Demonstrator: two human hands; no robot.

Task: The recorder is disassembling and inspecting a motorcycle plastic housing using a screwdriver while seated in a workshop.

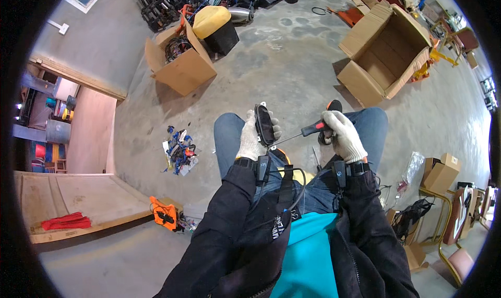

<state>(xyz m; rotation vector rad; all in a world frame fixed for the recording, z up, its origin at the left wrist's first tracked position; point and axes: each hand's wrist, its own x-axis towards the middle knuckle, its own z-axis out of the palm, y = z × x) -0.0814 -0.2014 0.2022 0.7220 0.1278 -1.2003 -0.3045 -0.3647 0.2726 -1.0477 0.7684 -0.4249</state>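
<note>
In my gloved left hand [252, 137] is a black oblong part [264, 125] with small metal tabs at its ends, held upright over my left thigh. My gloved right hand [343, 136] grips a screwdriver [314, 128] by its red and black handle. Its thin shaft points left, and the tip lies at the lower end of the black part; whether it sits in a screw is too small to tell. Between my knees a thin metal rod [317, 157] and something yellow [298, 177] show partly, the rest hidden by my arms and legs.
Ahead stand a cardboard box [183, 63] of cables, a black bin with a yellow lid [211, 21] and an open box [383, 53]. Small blue and black scraps [181, 151] lie on the floor to the left, near an orange item [164, 213]. Chairs [450, 230] stand at right.
</note>
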